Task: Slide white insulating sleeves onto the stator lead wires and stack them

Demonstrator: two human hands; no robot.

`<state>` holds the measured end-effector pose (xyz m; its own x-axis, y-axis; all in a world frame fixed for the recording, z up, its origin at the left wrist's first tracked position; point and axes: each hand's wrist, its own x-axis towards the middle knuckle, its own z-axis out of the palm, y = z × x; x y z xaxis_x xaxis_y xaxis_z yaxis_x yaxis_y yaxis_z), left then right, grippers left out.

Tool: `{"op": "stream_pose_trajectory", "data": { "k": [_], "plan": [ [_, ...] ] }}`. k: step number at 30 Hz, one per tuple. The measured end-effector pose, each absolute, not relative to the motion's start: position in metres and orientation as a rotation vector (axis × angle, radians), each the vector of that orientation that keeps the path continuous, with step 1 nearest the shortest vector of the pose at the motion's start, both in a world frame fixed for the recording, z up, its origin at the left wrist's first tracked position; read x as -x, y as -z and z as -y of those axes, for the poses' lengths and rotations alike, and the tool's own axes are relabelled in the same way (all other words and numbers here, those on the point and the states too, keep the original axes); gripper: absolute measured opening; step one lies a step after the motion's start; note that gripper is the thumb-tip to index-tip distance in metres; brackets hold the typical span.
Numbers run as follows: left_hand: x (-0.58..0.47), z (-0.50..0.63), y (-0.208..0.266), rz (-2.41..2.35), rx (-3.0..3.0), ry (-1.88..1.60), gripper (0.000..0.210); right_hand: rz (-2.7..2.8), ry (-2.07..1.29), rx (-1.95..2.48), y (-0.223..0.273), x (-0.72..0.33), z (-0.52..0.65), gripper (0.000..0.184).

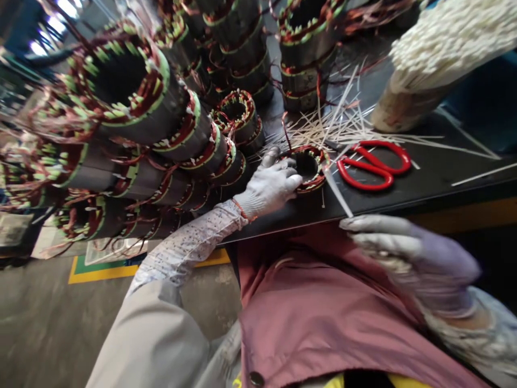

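Observation:
A small motor stator [313, 187] with red-brown windings stands on the dark table near its front edge. My left hand [266, 186], in a whitish knit glove, grips its left rim, with fingertips reaching over the bore. From the right side of the stator, a thin white lacing cord [340, 195] runs taut down to my right hand [416, 258]. That hand wears a white and purple glove, and its closed fingers pinch the cord's end beyond the table edge. Red-handled scissors [372, 186] lie right of the stator, their blades partly hidden under loose cords.
Stacked stators [161, 121] with bundled wire leads crowd the left side, and more stacks [302, 81] stand behind. Cut white cords [351, 126] are strewn behind the scissors. A thick bundle of white cords [444, 48] stands in a holder at the back right.

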<state>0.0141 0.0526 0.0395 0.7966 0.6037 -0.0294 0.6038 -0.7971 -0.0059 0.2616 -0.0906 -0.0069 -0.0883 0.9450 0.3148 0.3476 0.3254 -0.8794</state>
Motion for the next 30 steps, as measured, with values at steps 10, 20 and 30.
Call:
{"op": "stream_pose_trajectory", "data": {
  "k": [10,20,30],
  "plan": [
    [-0.04,-0.042,-0.046,-1.264,-2.784,0.055,0.056,1.595,-0.779,0.964,0.021,-0.248,0.114,0.039],
    [-0.034,-0.043,-0.039,-1.225,-2.743,-0.084,0.052,1.483,-0.744,1.12,0.029,-0.222,0.089,0.031],
    [-0.024,-0.044,-0.009,-1.234,-2.252,-0.671,0.045,1.455,-0.532,1.185,0.043,-0.195,0.035,0.011]
  ]
}}
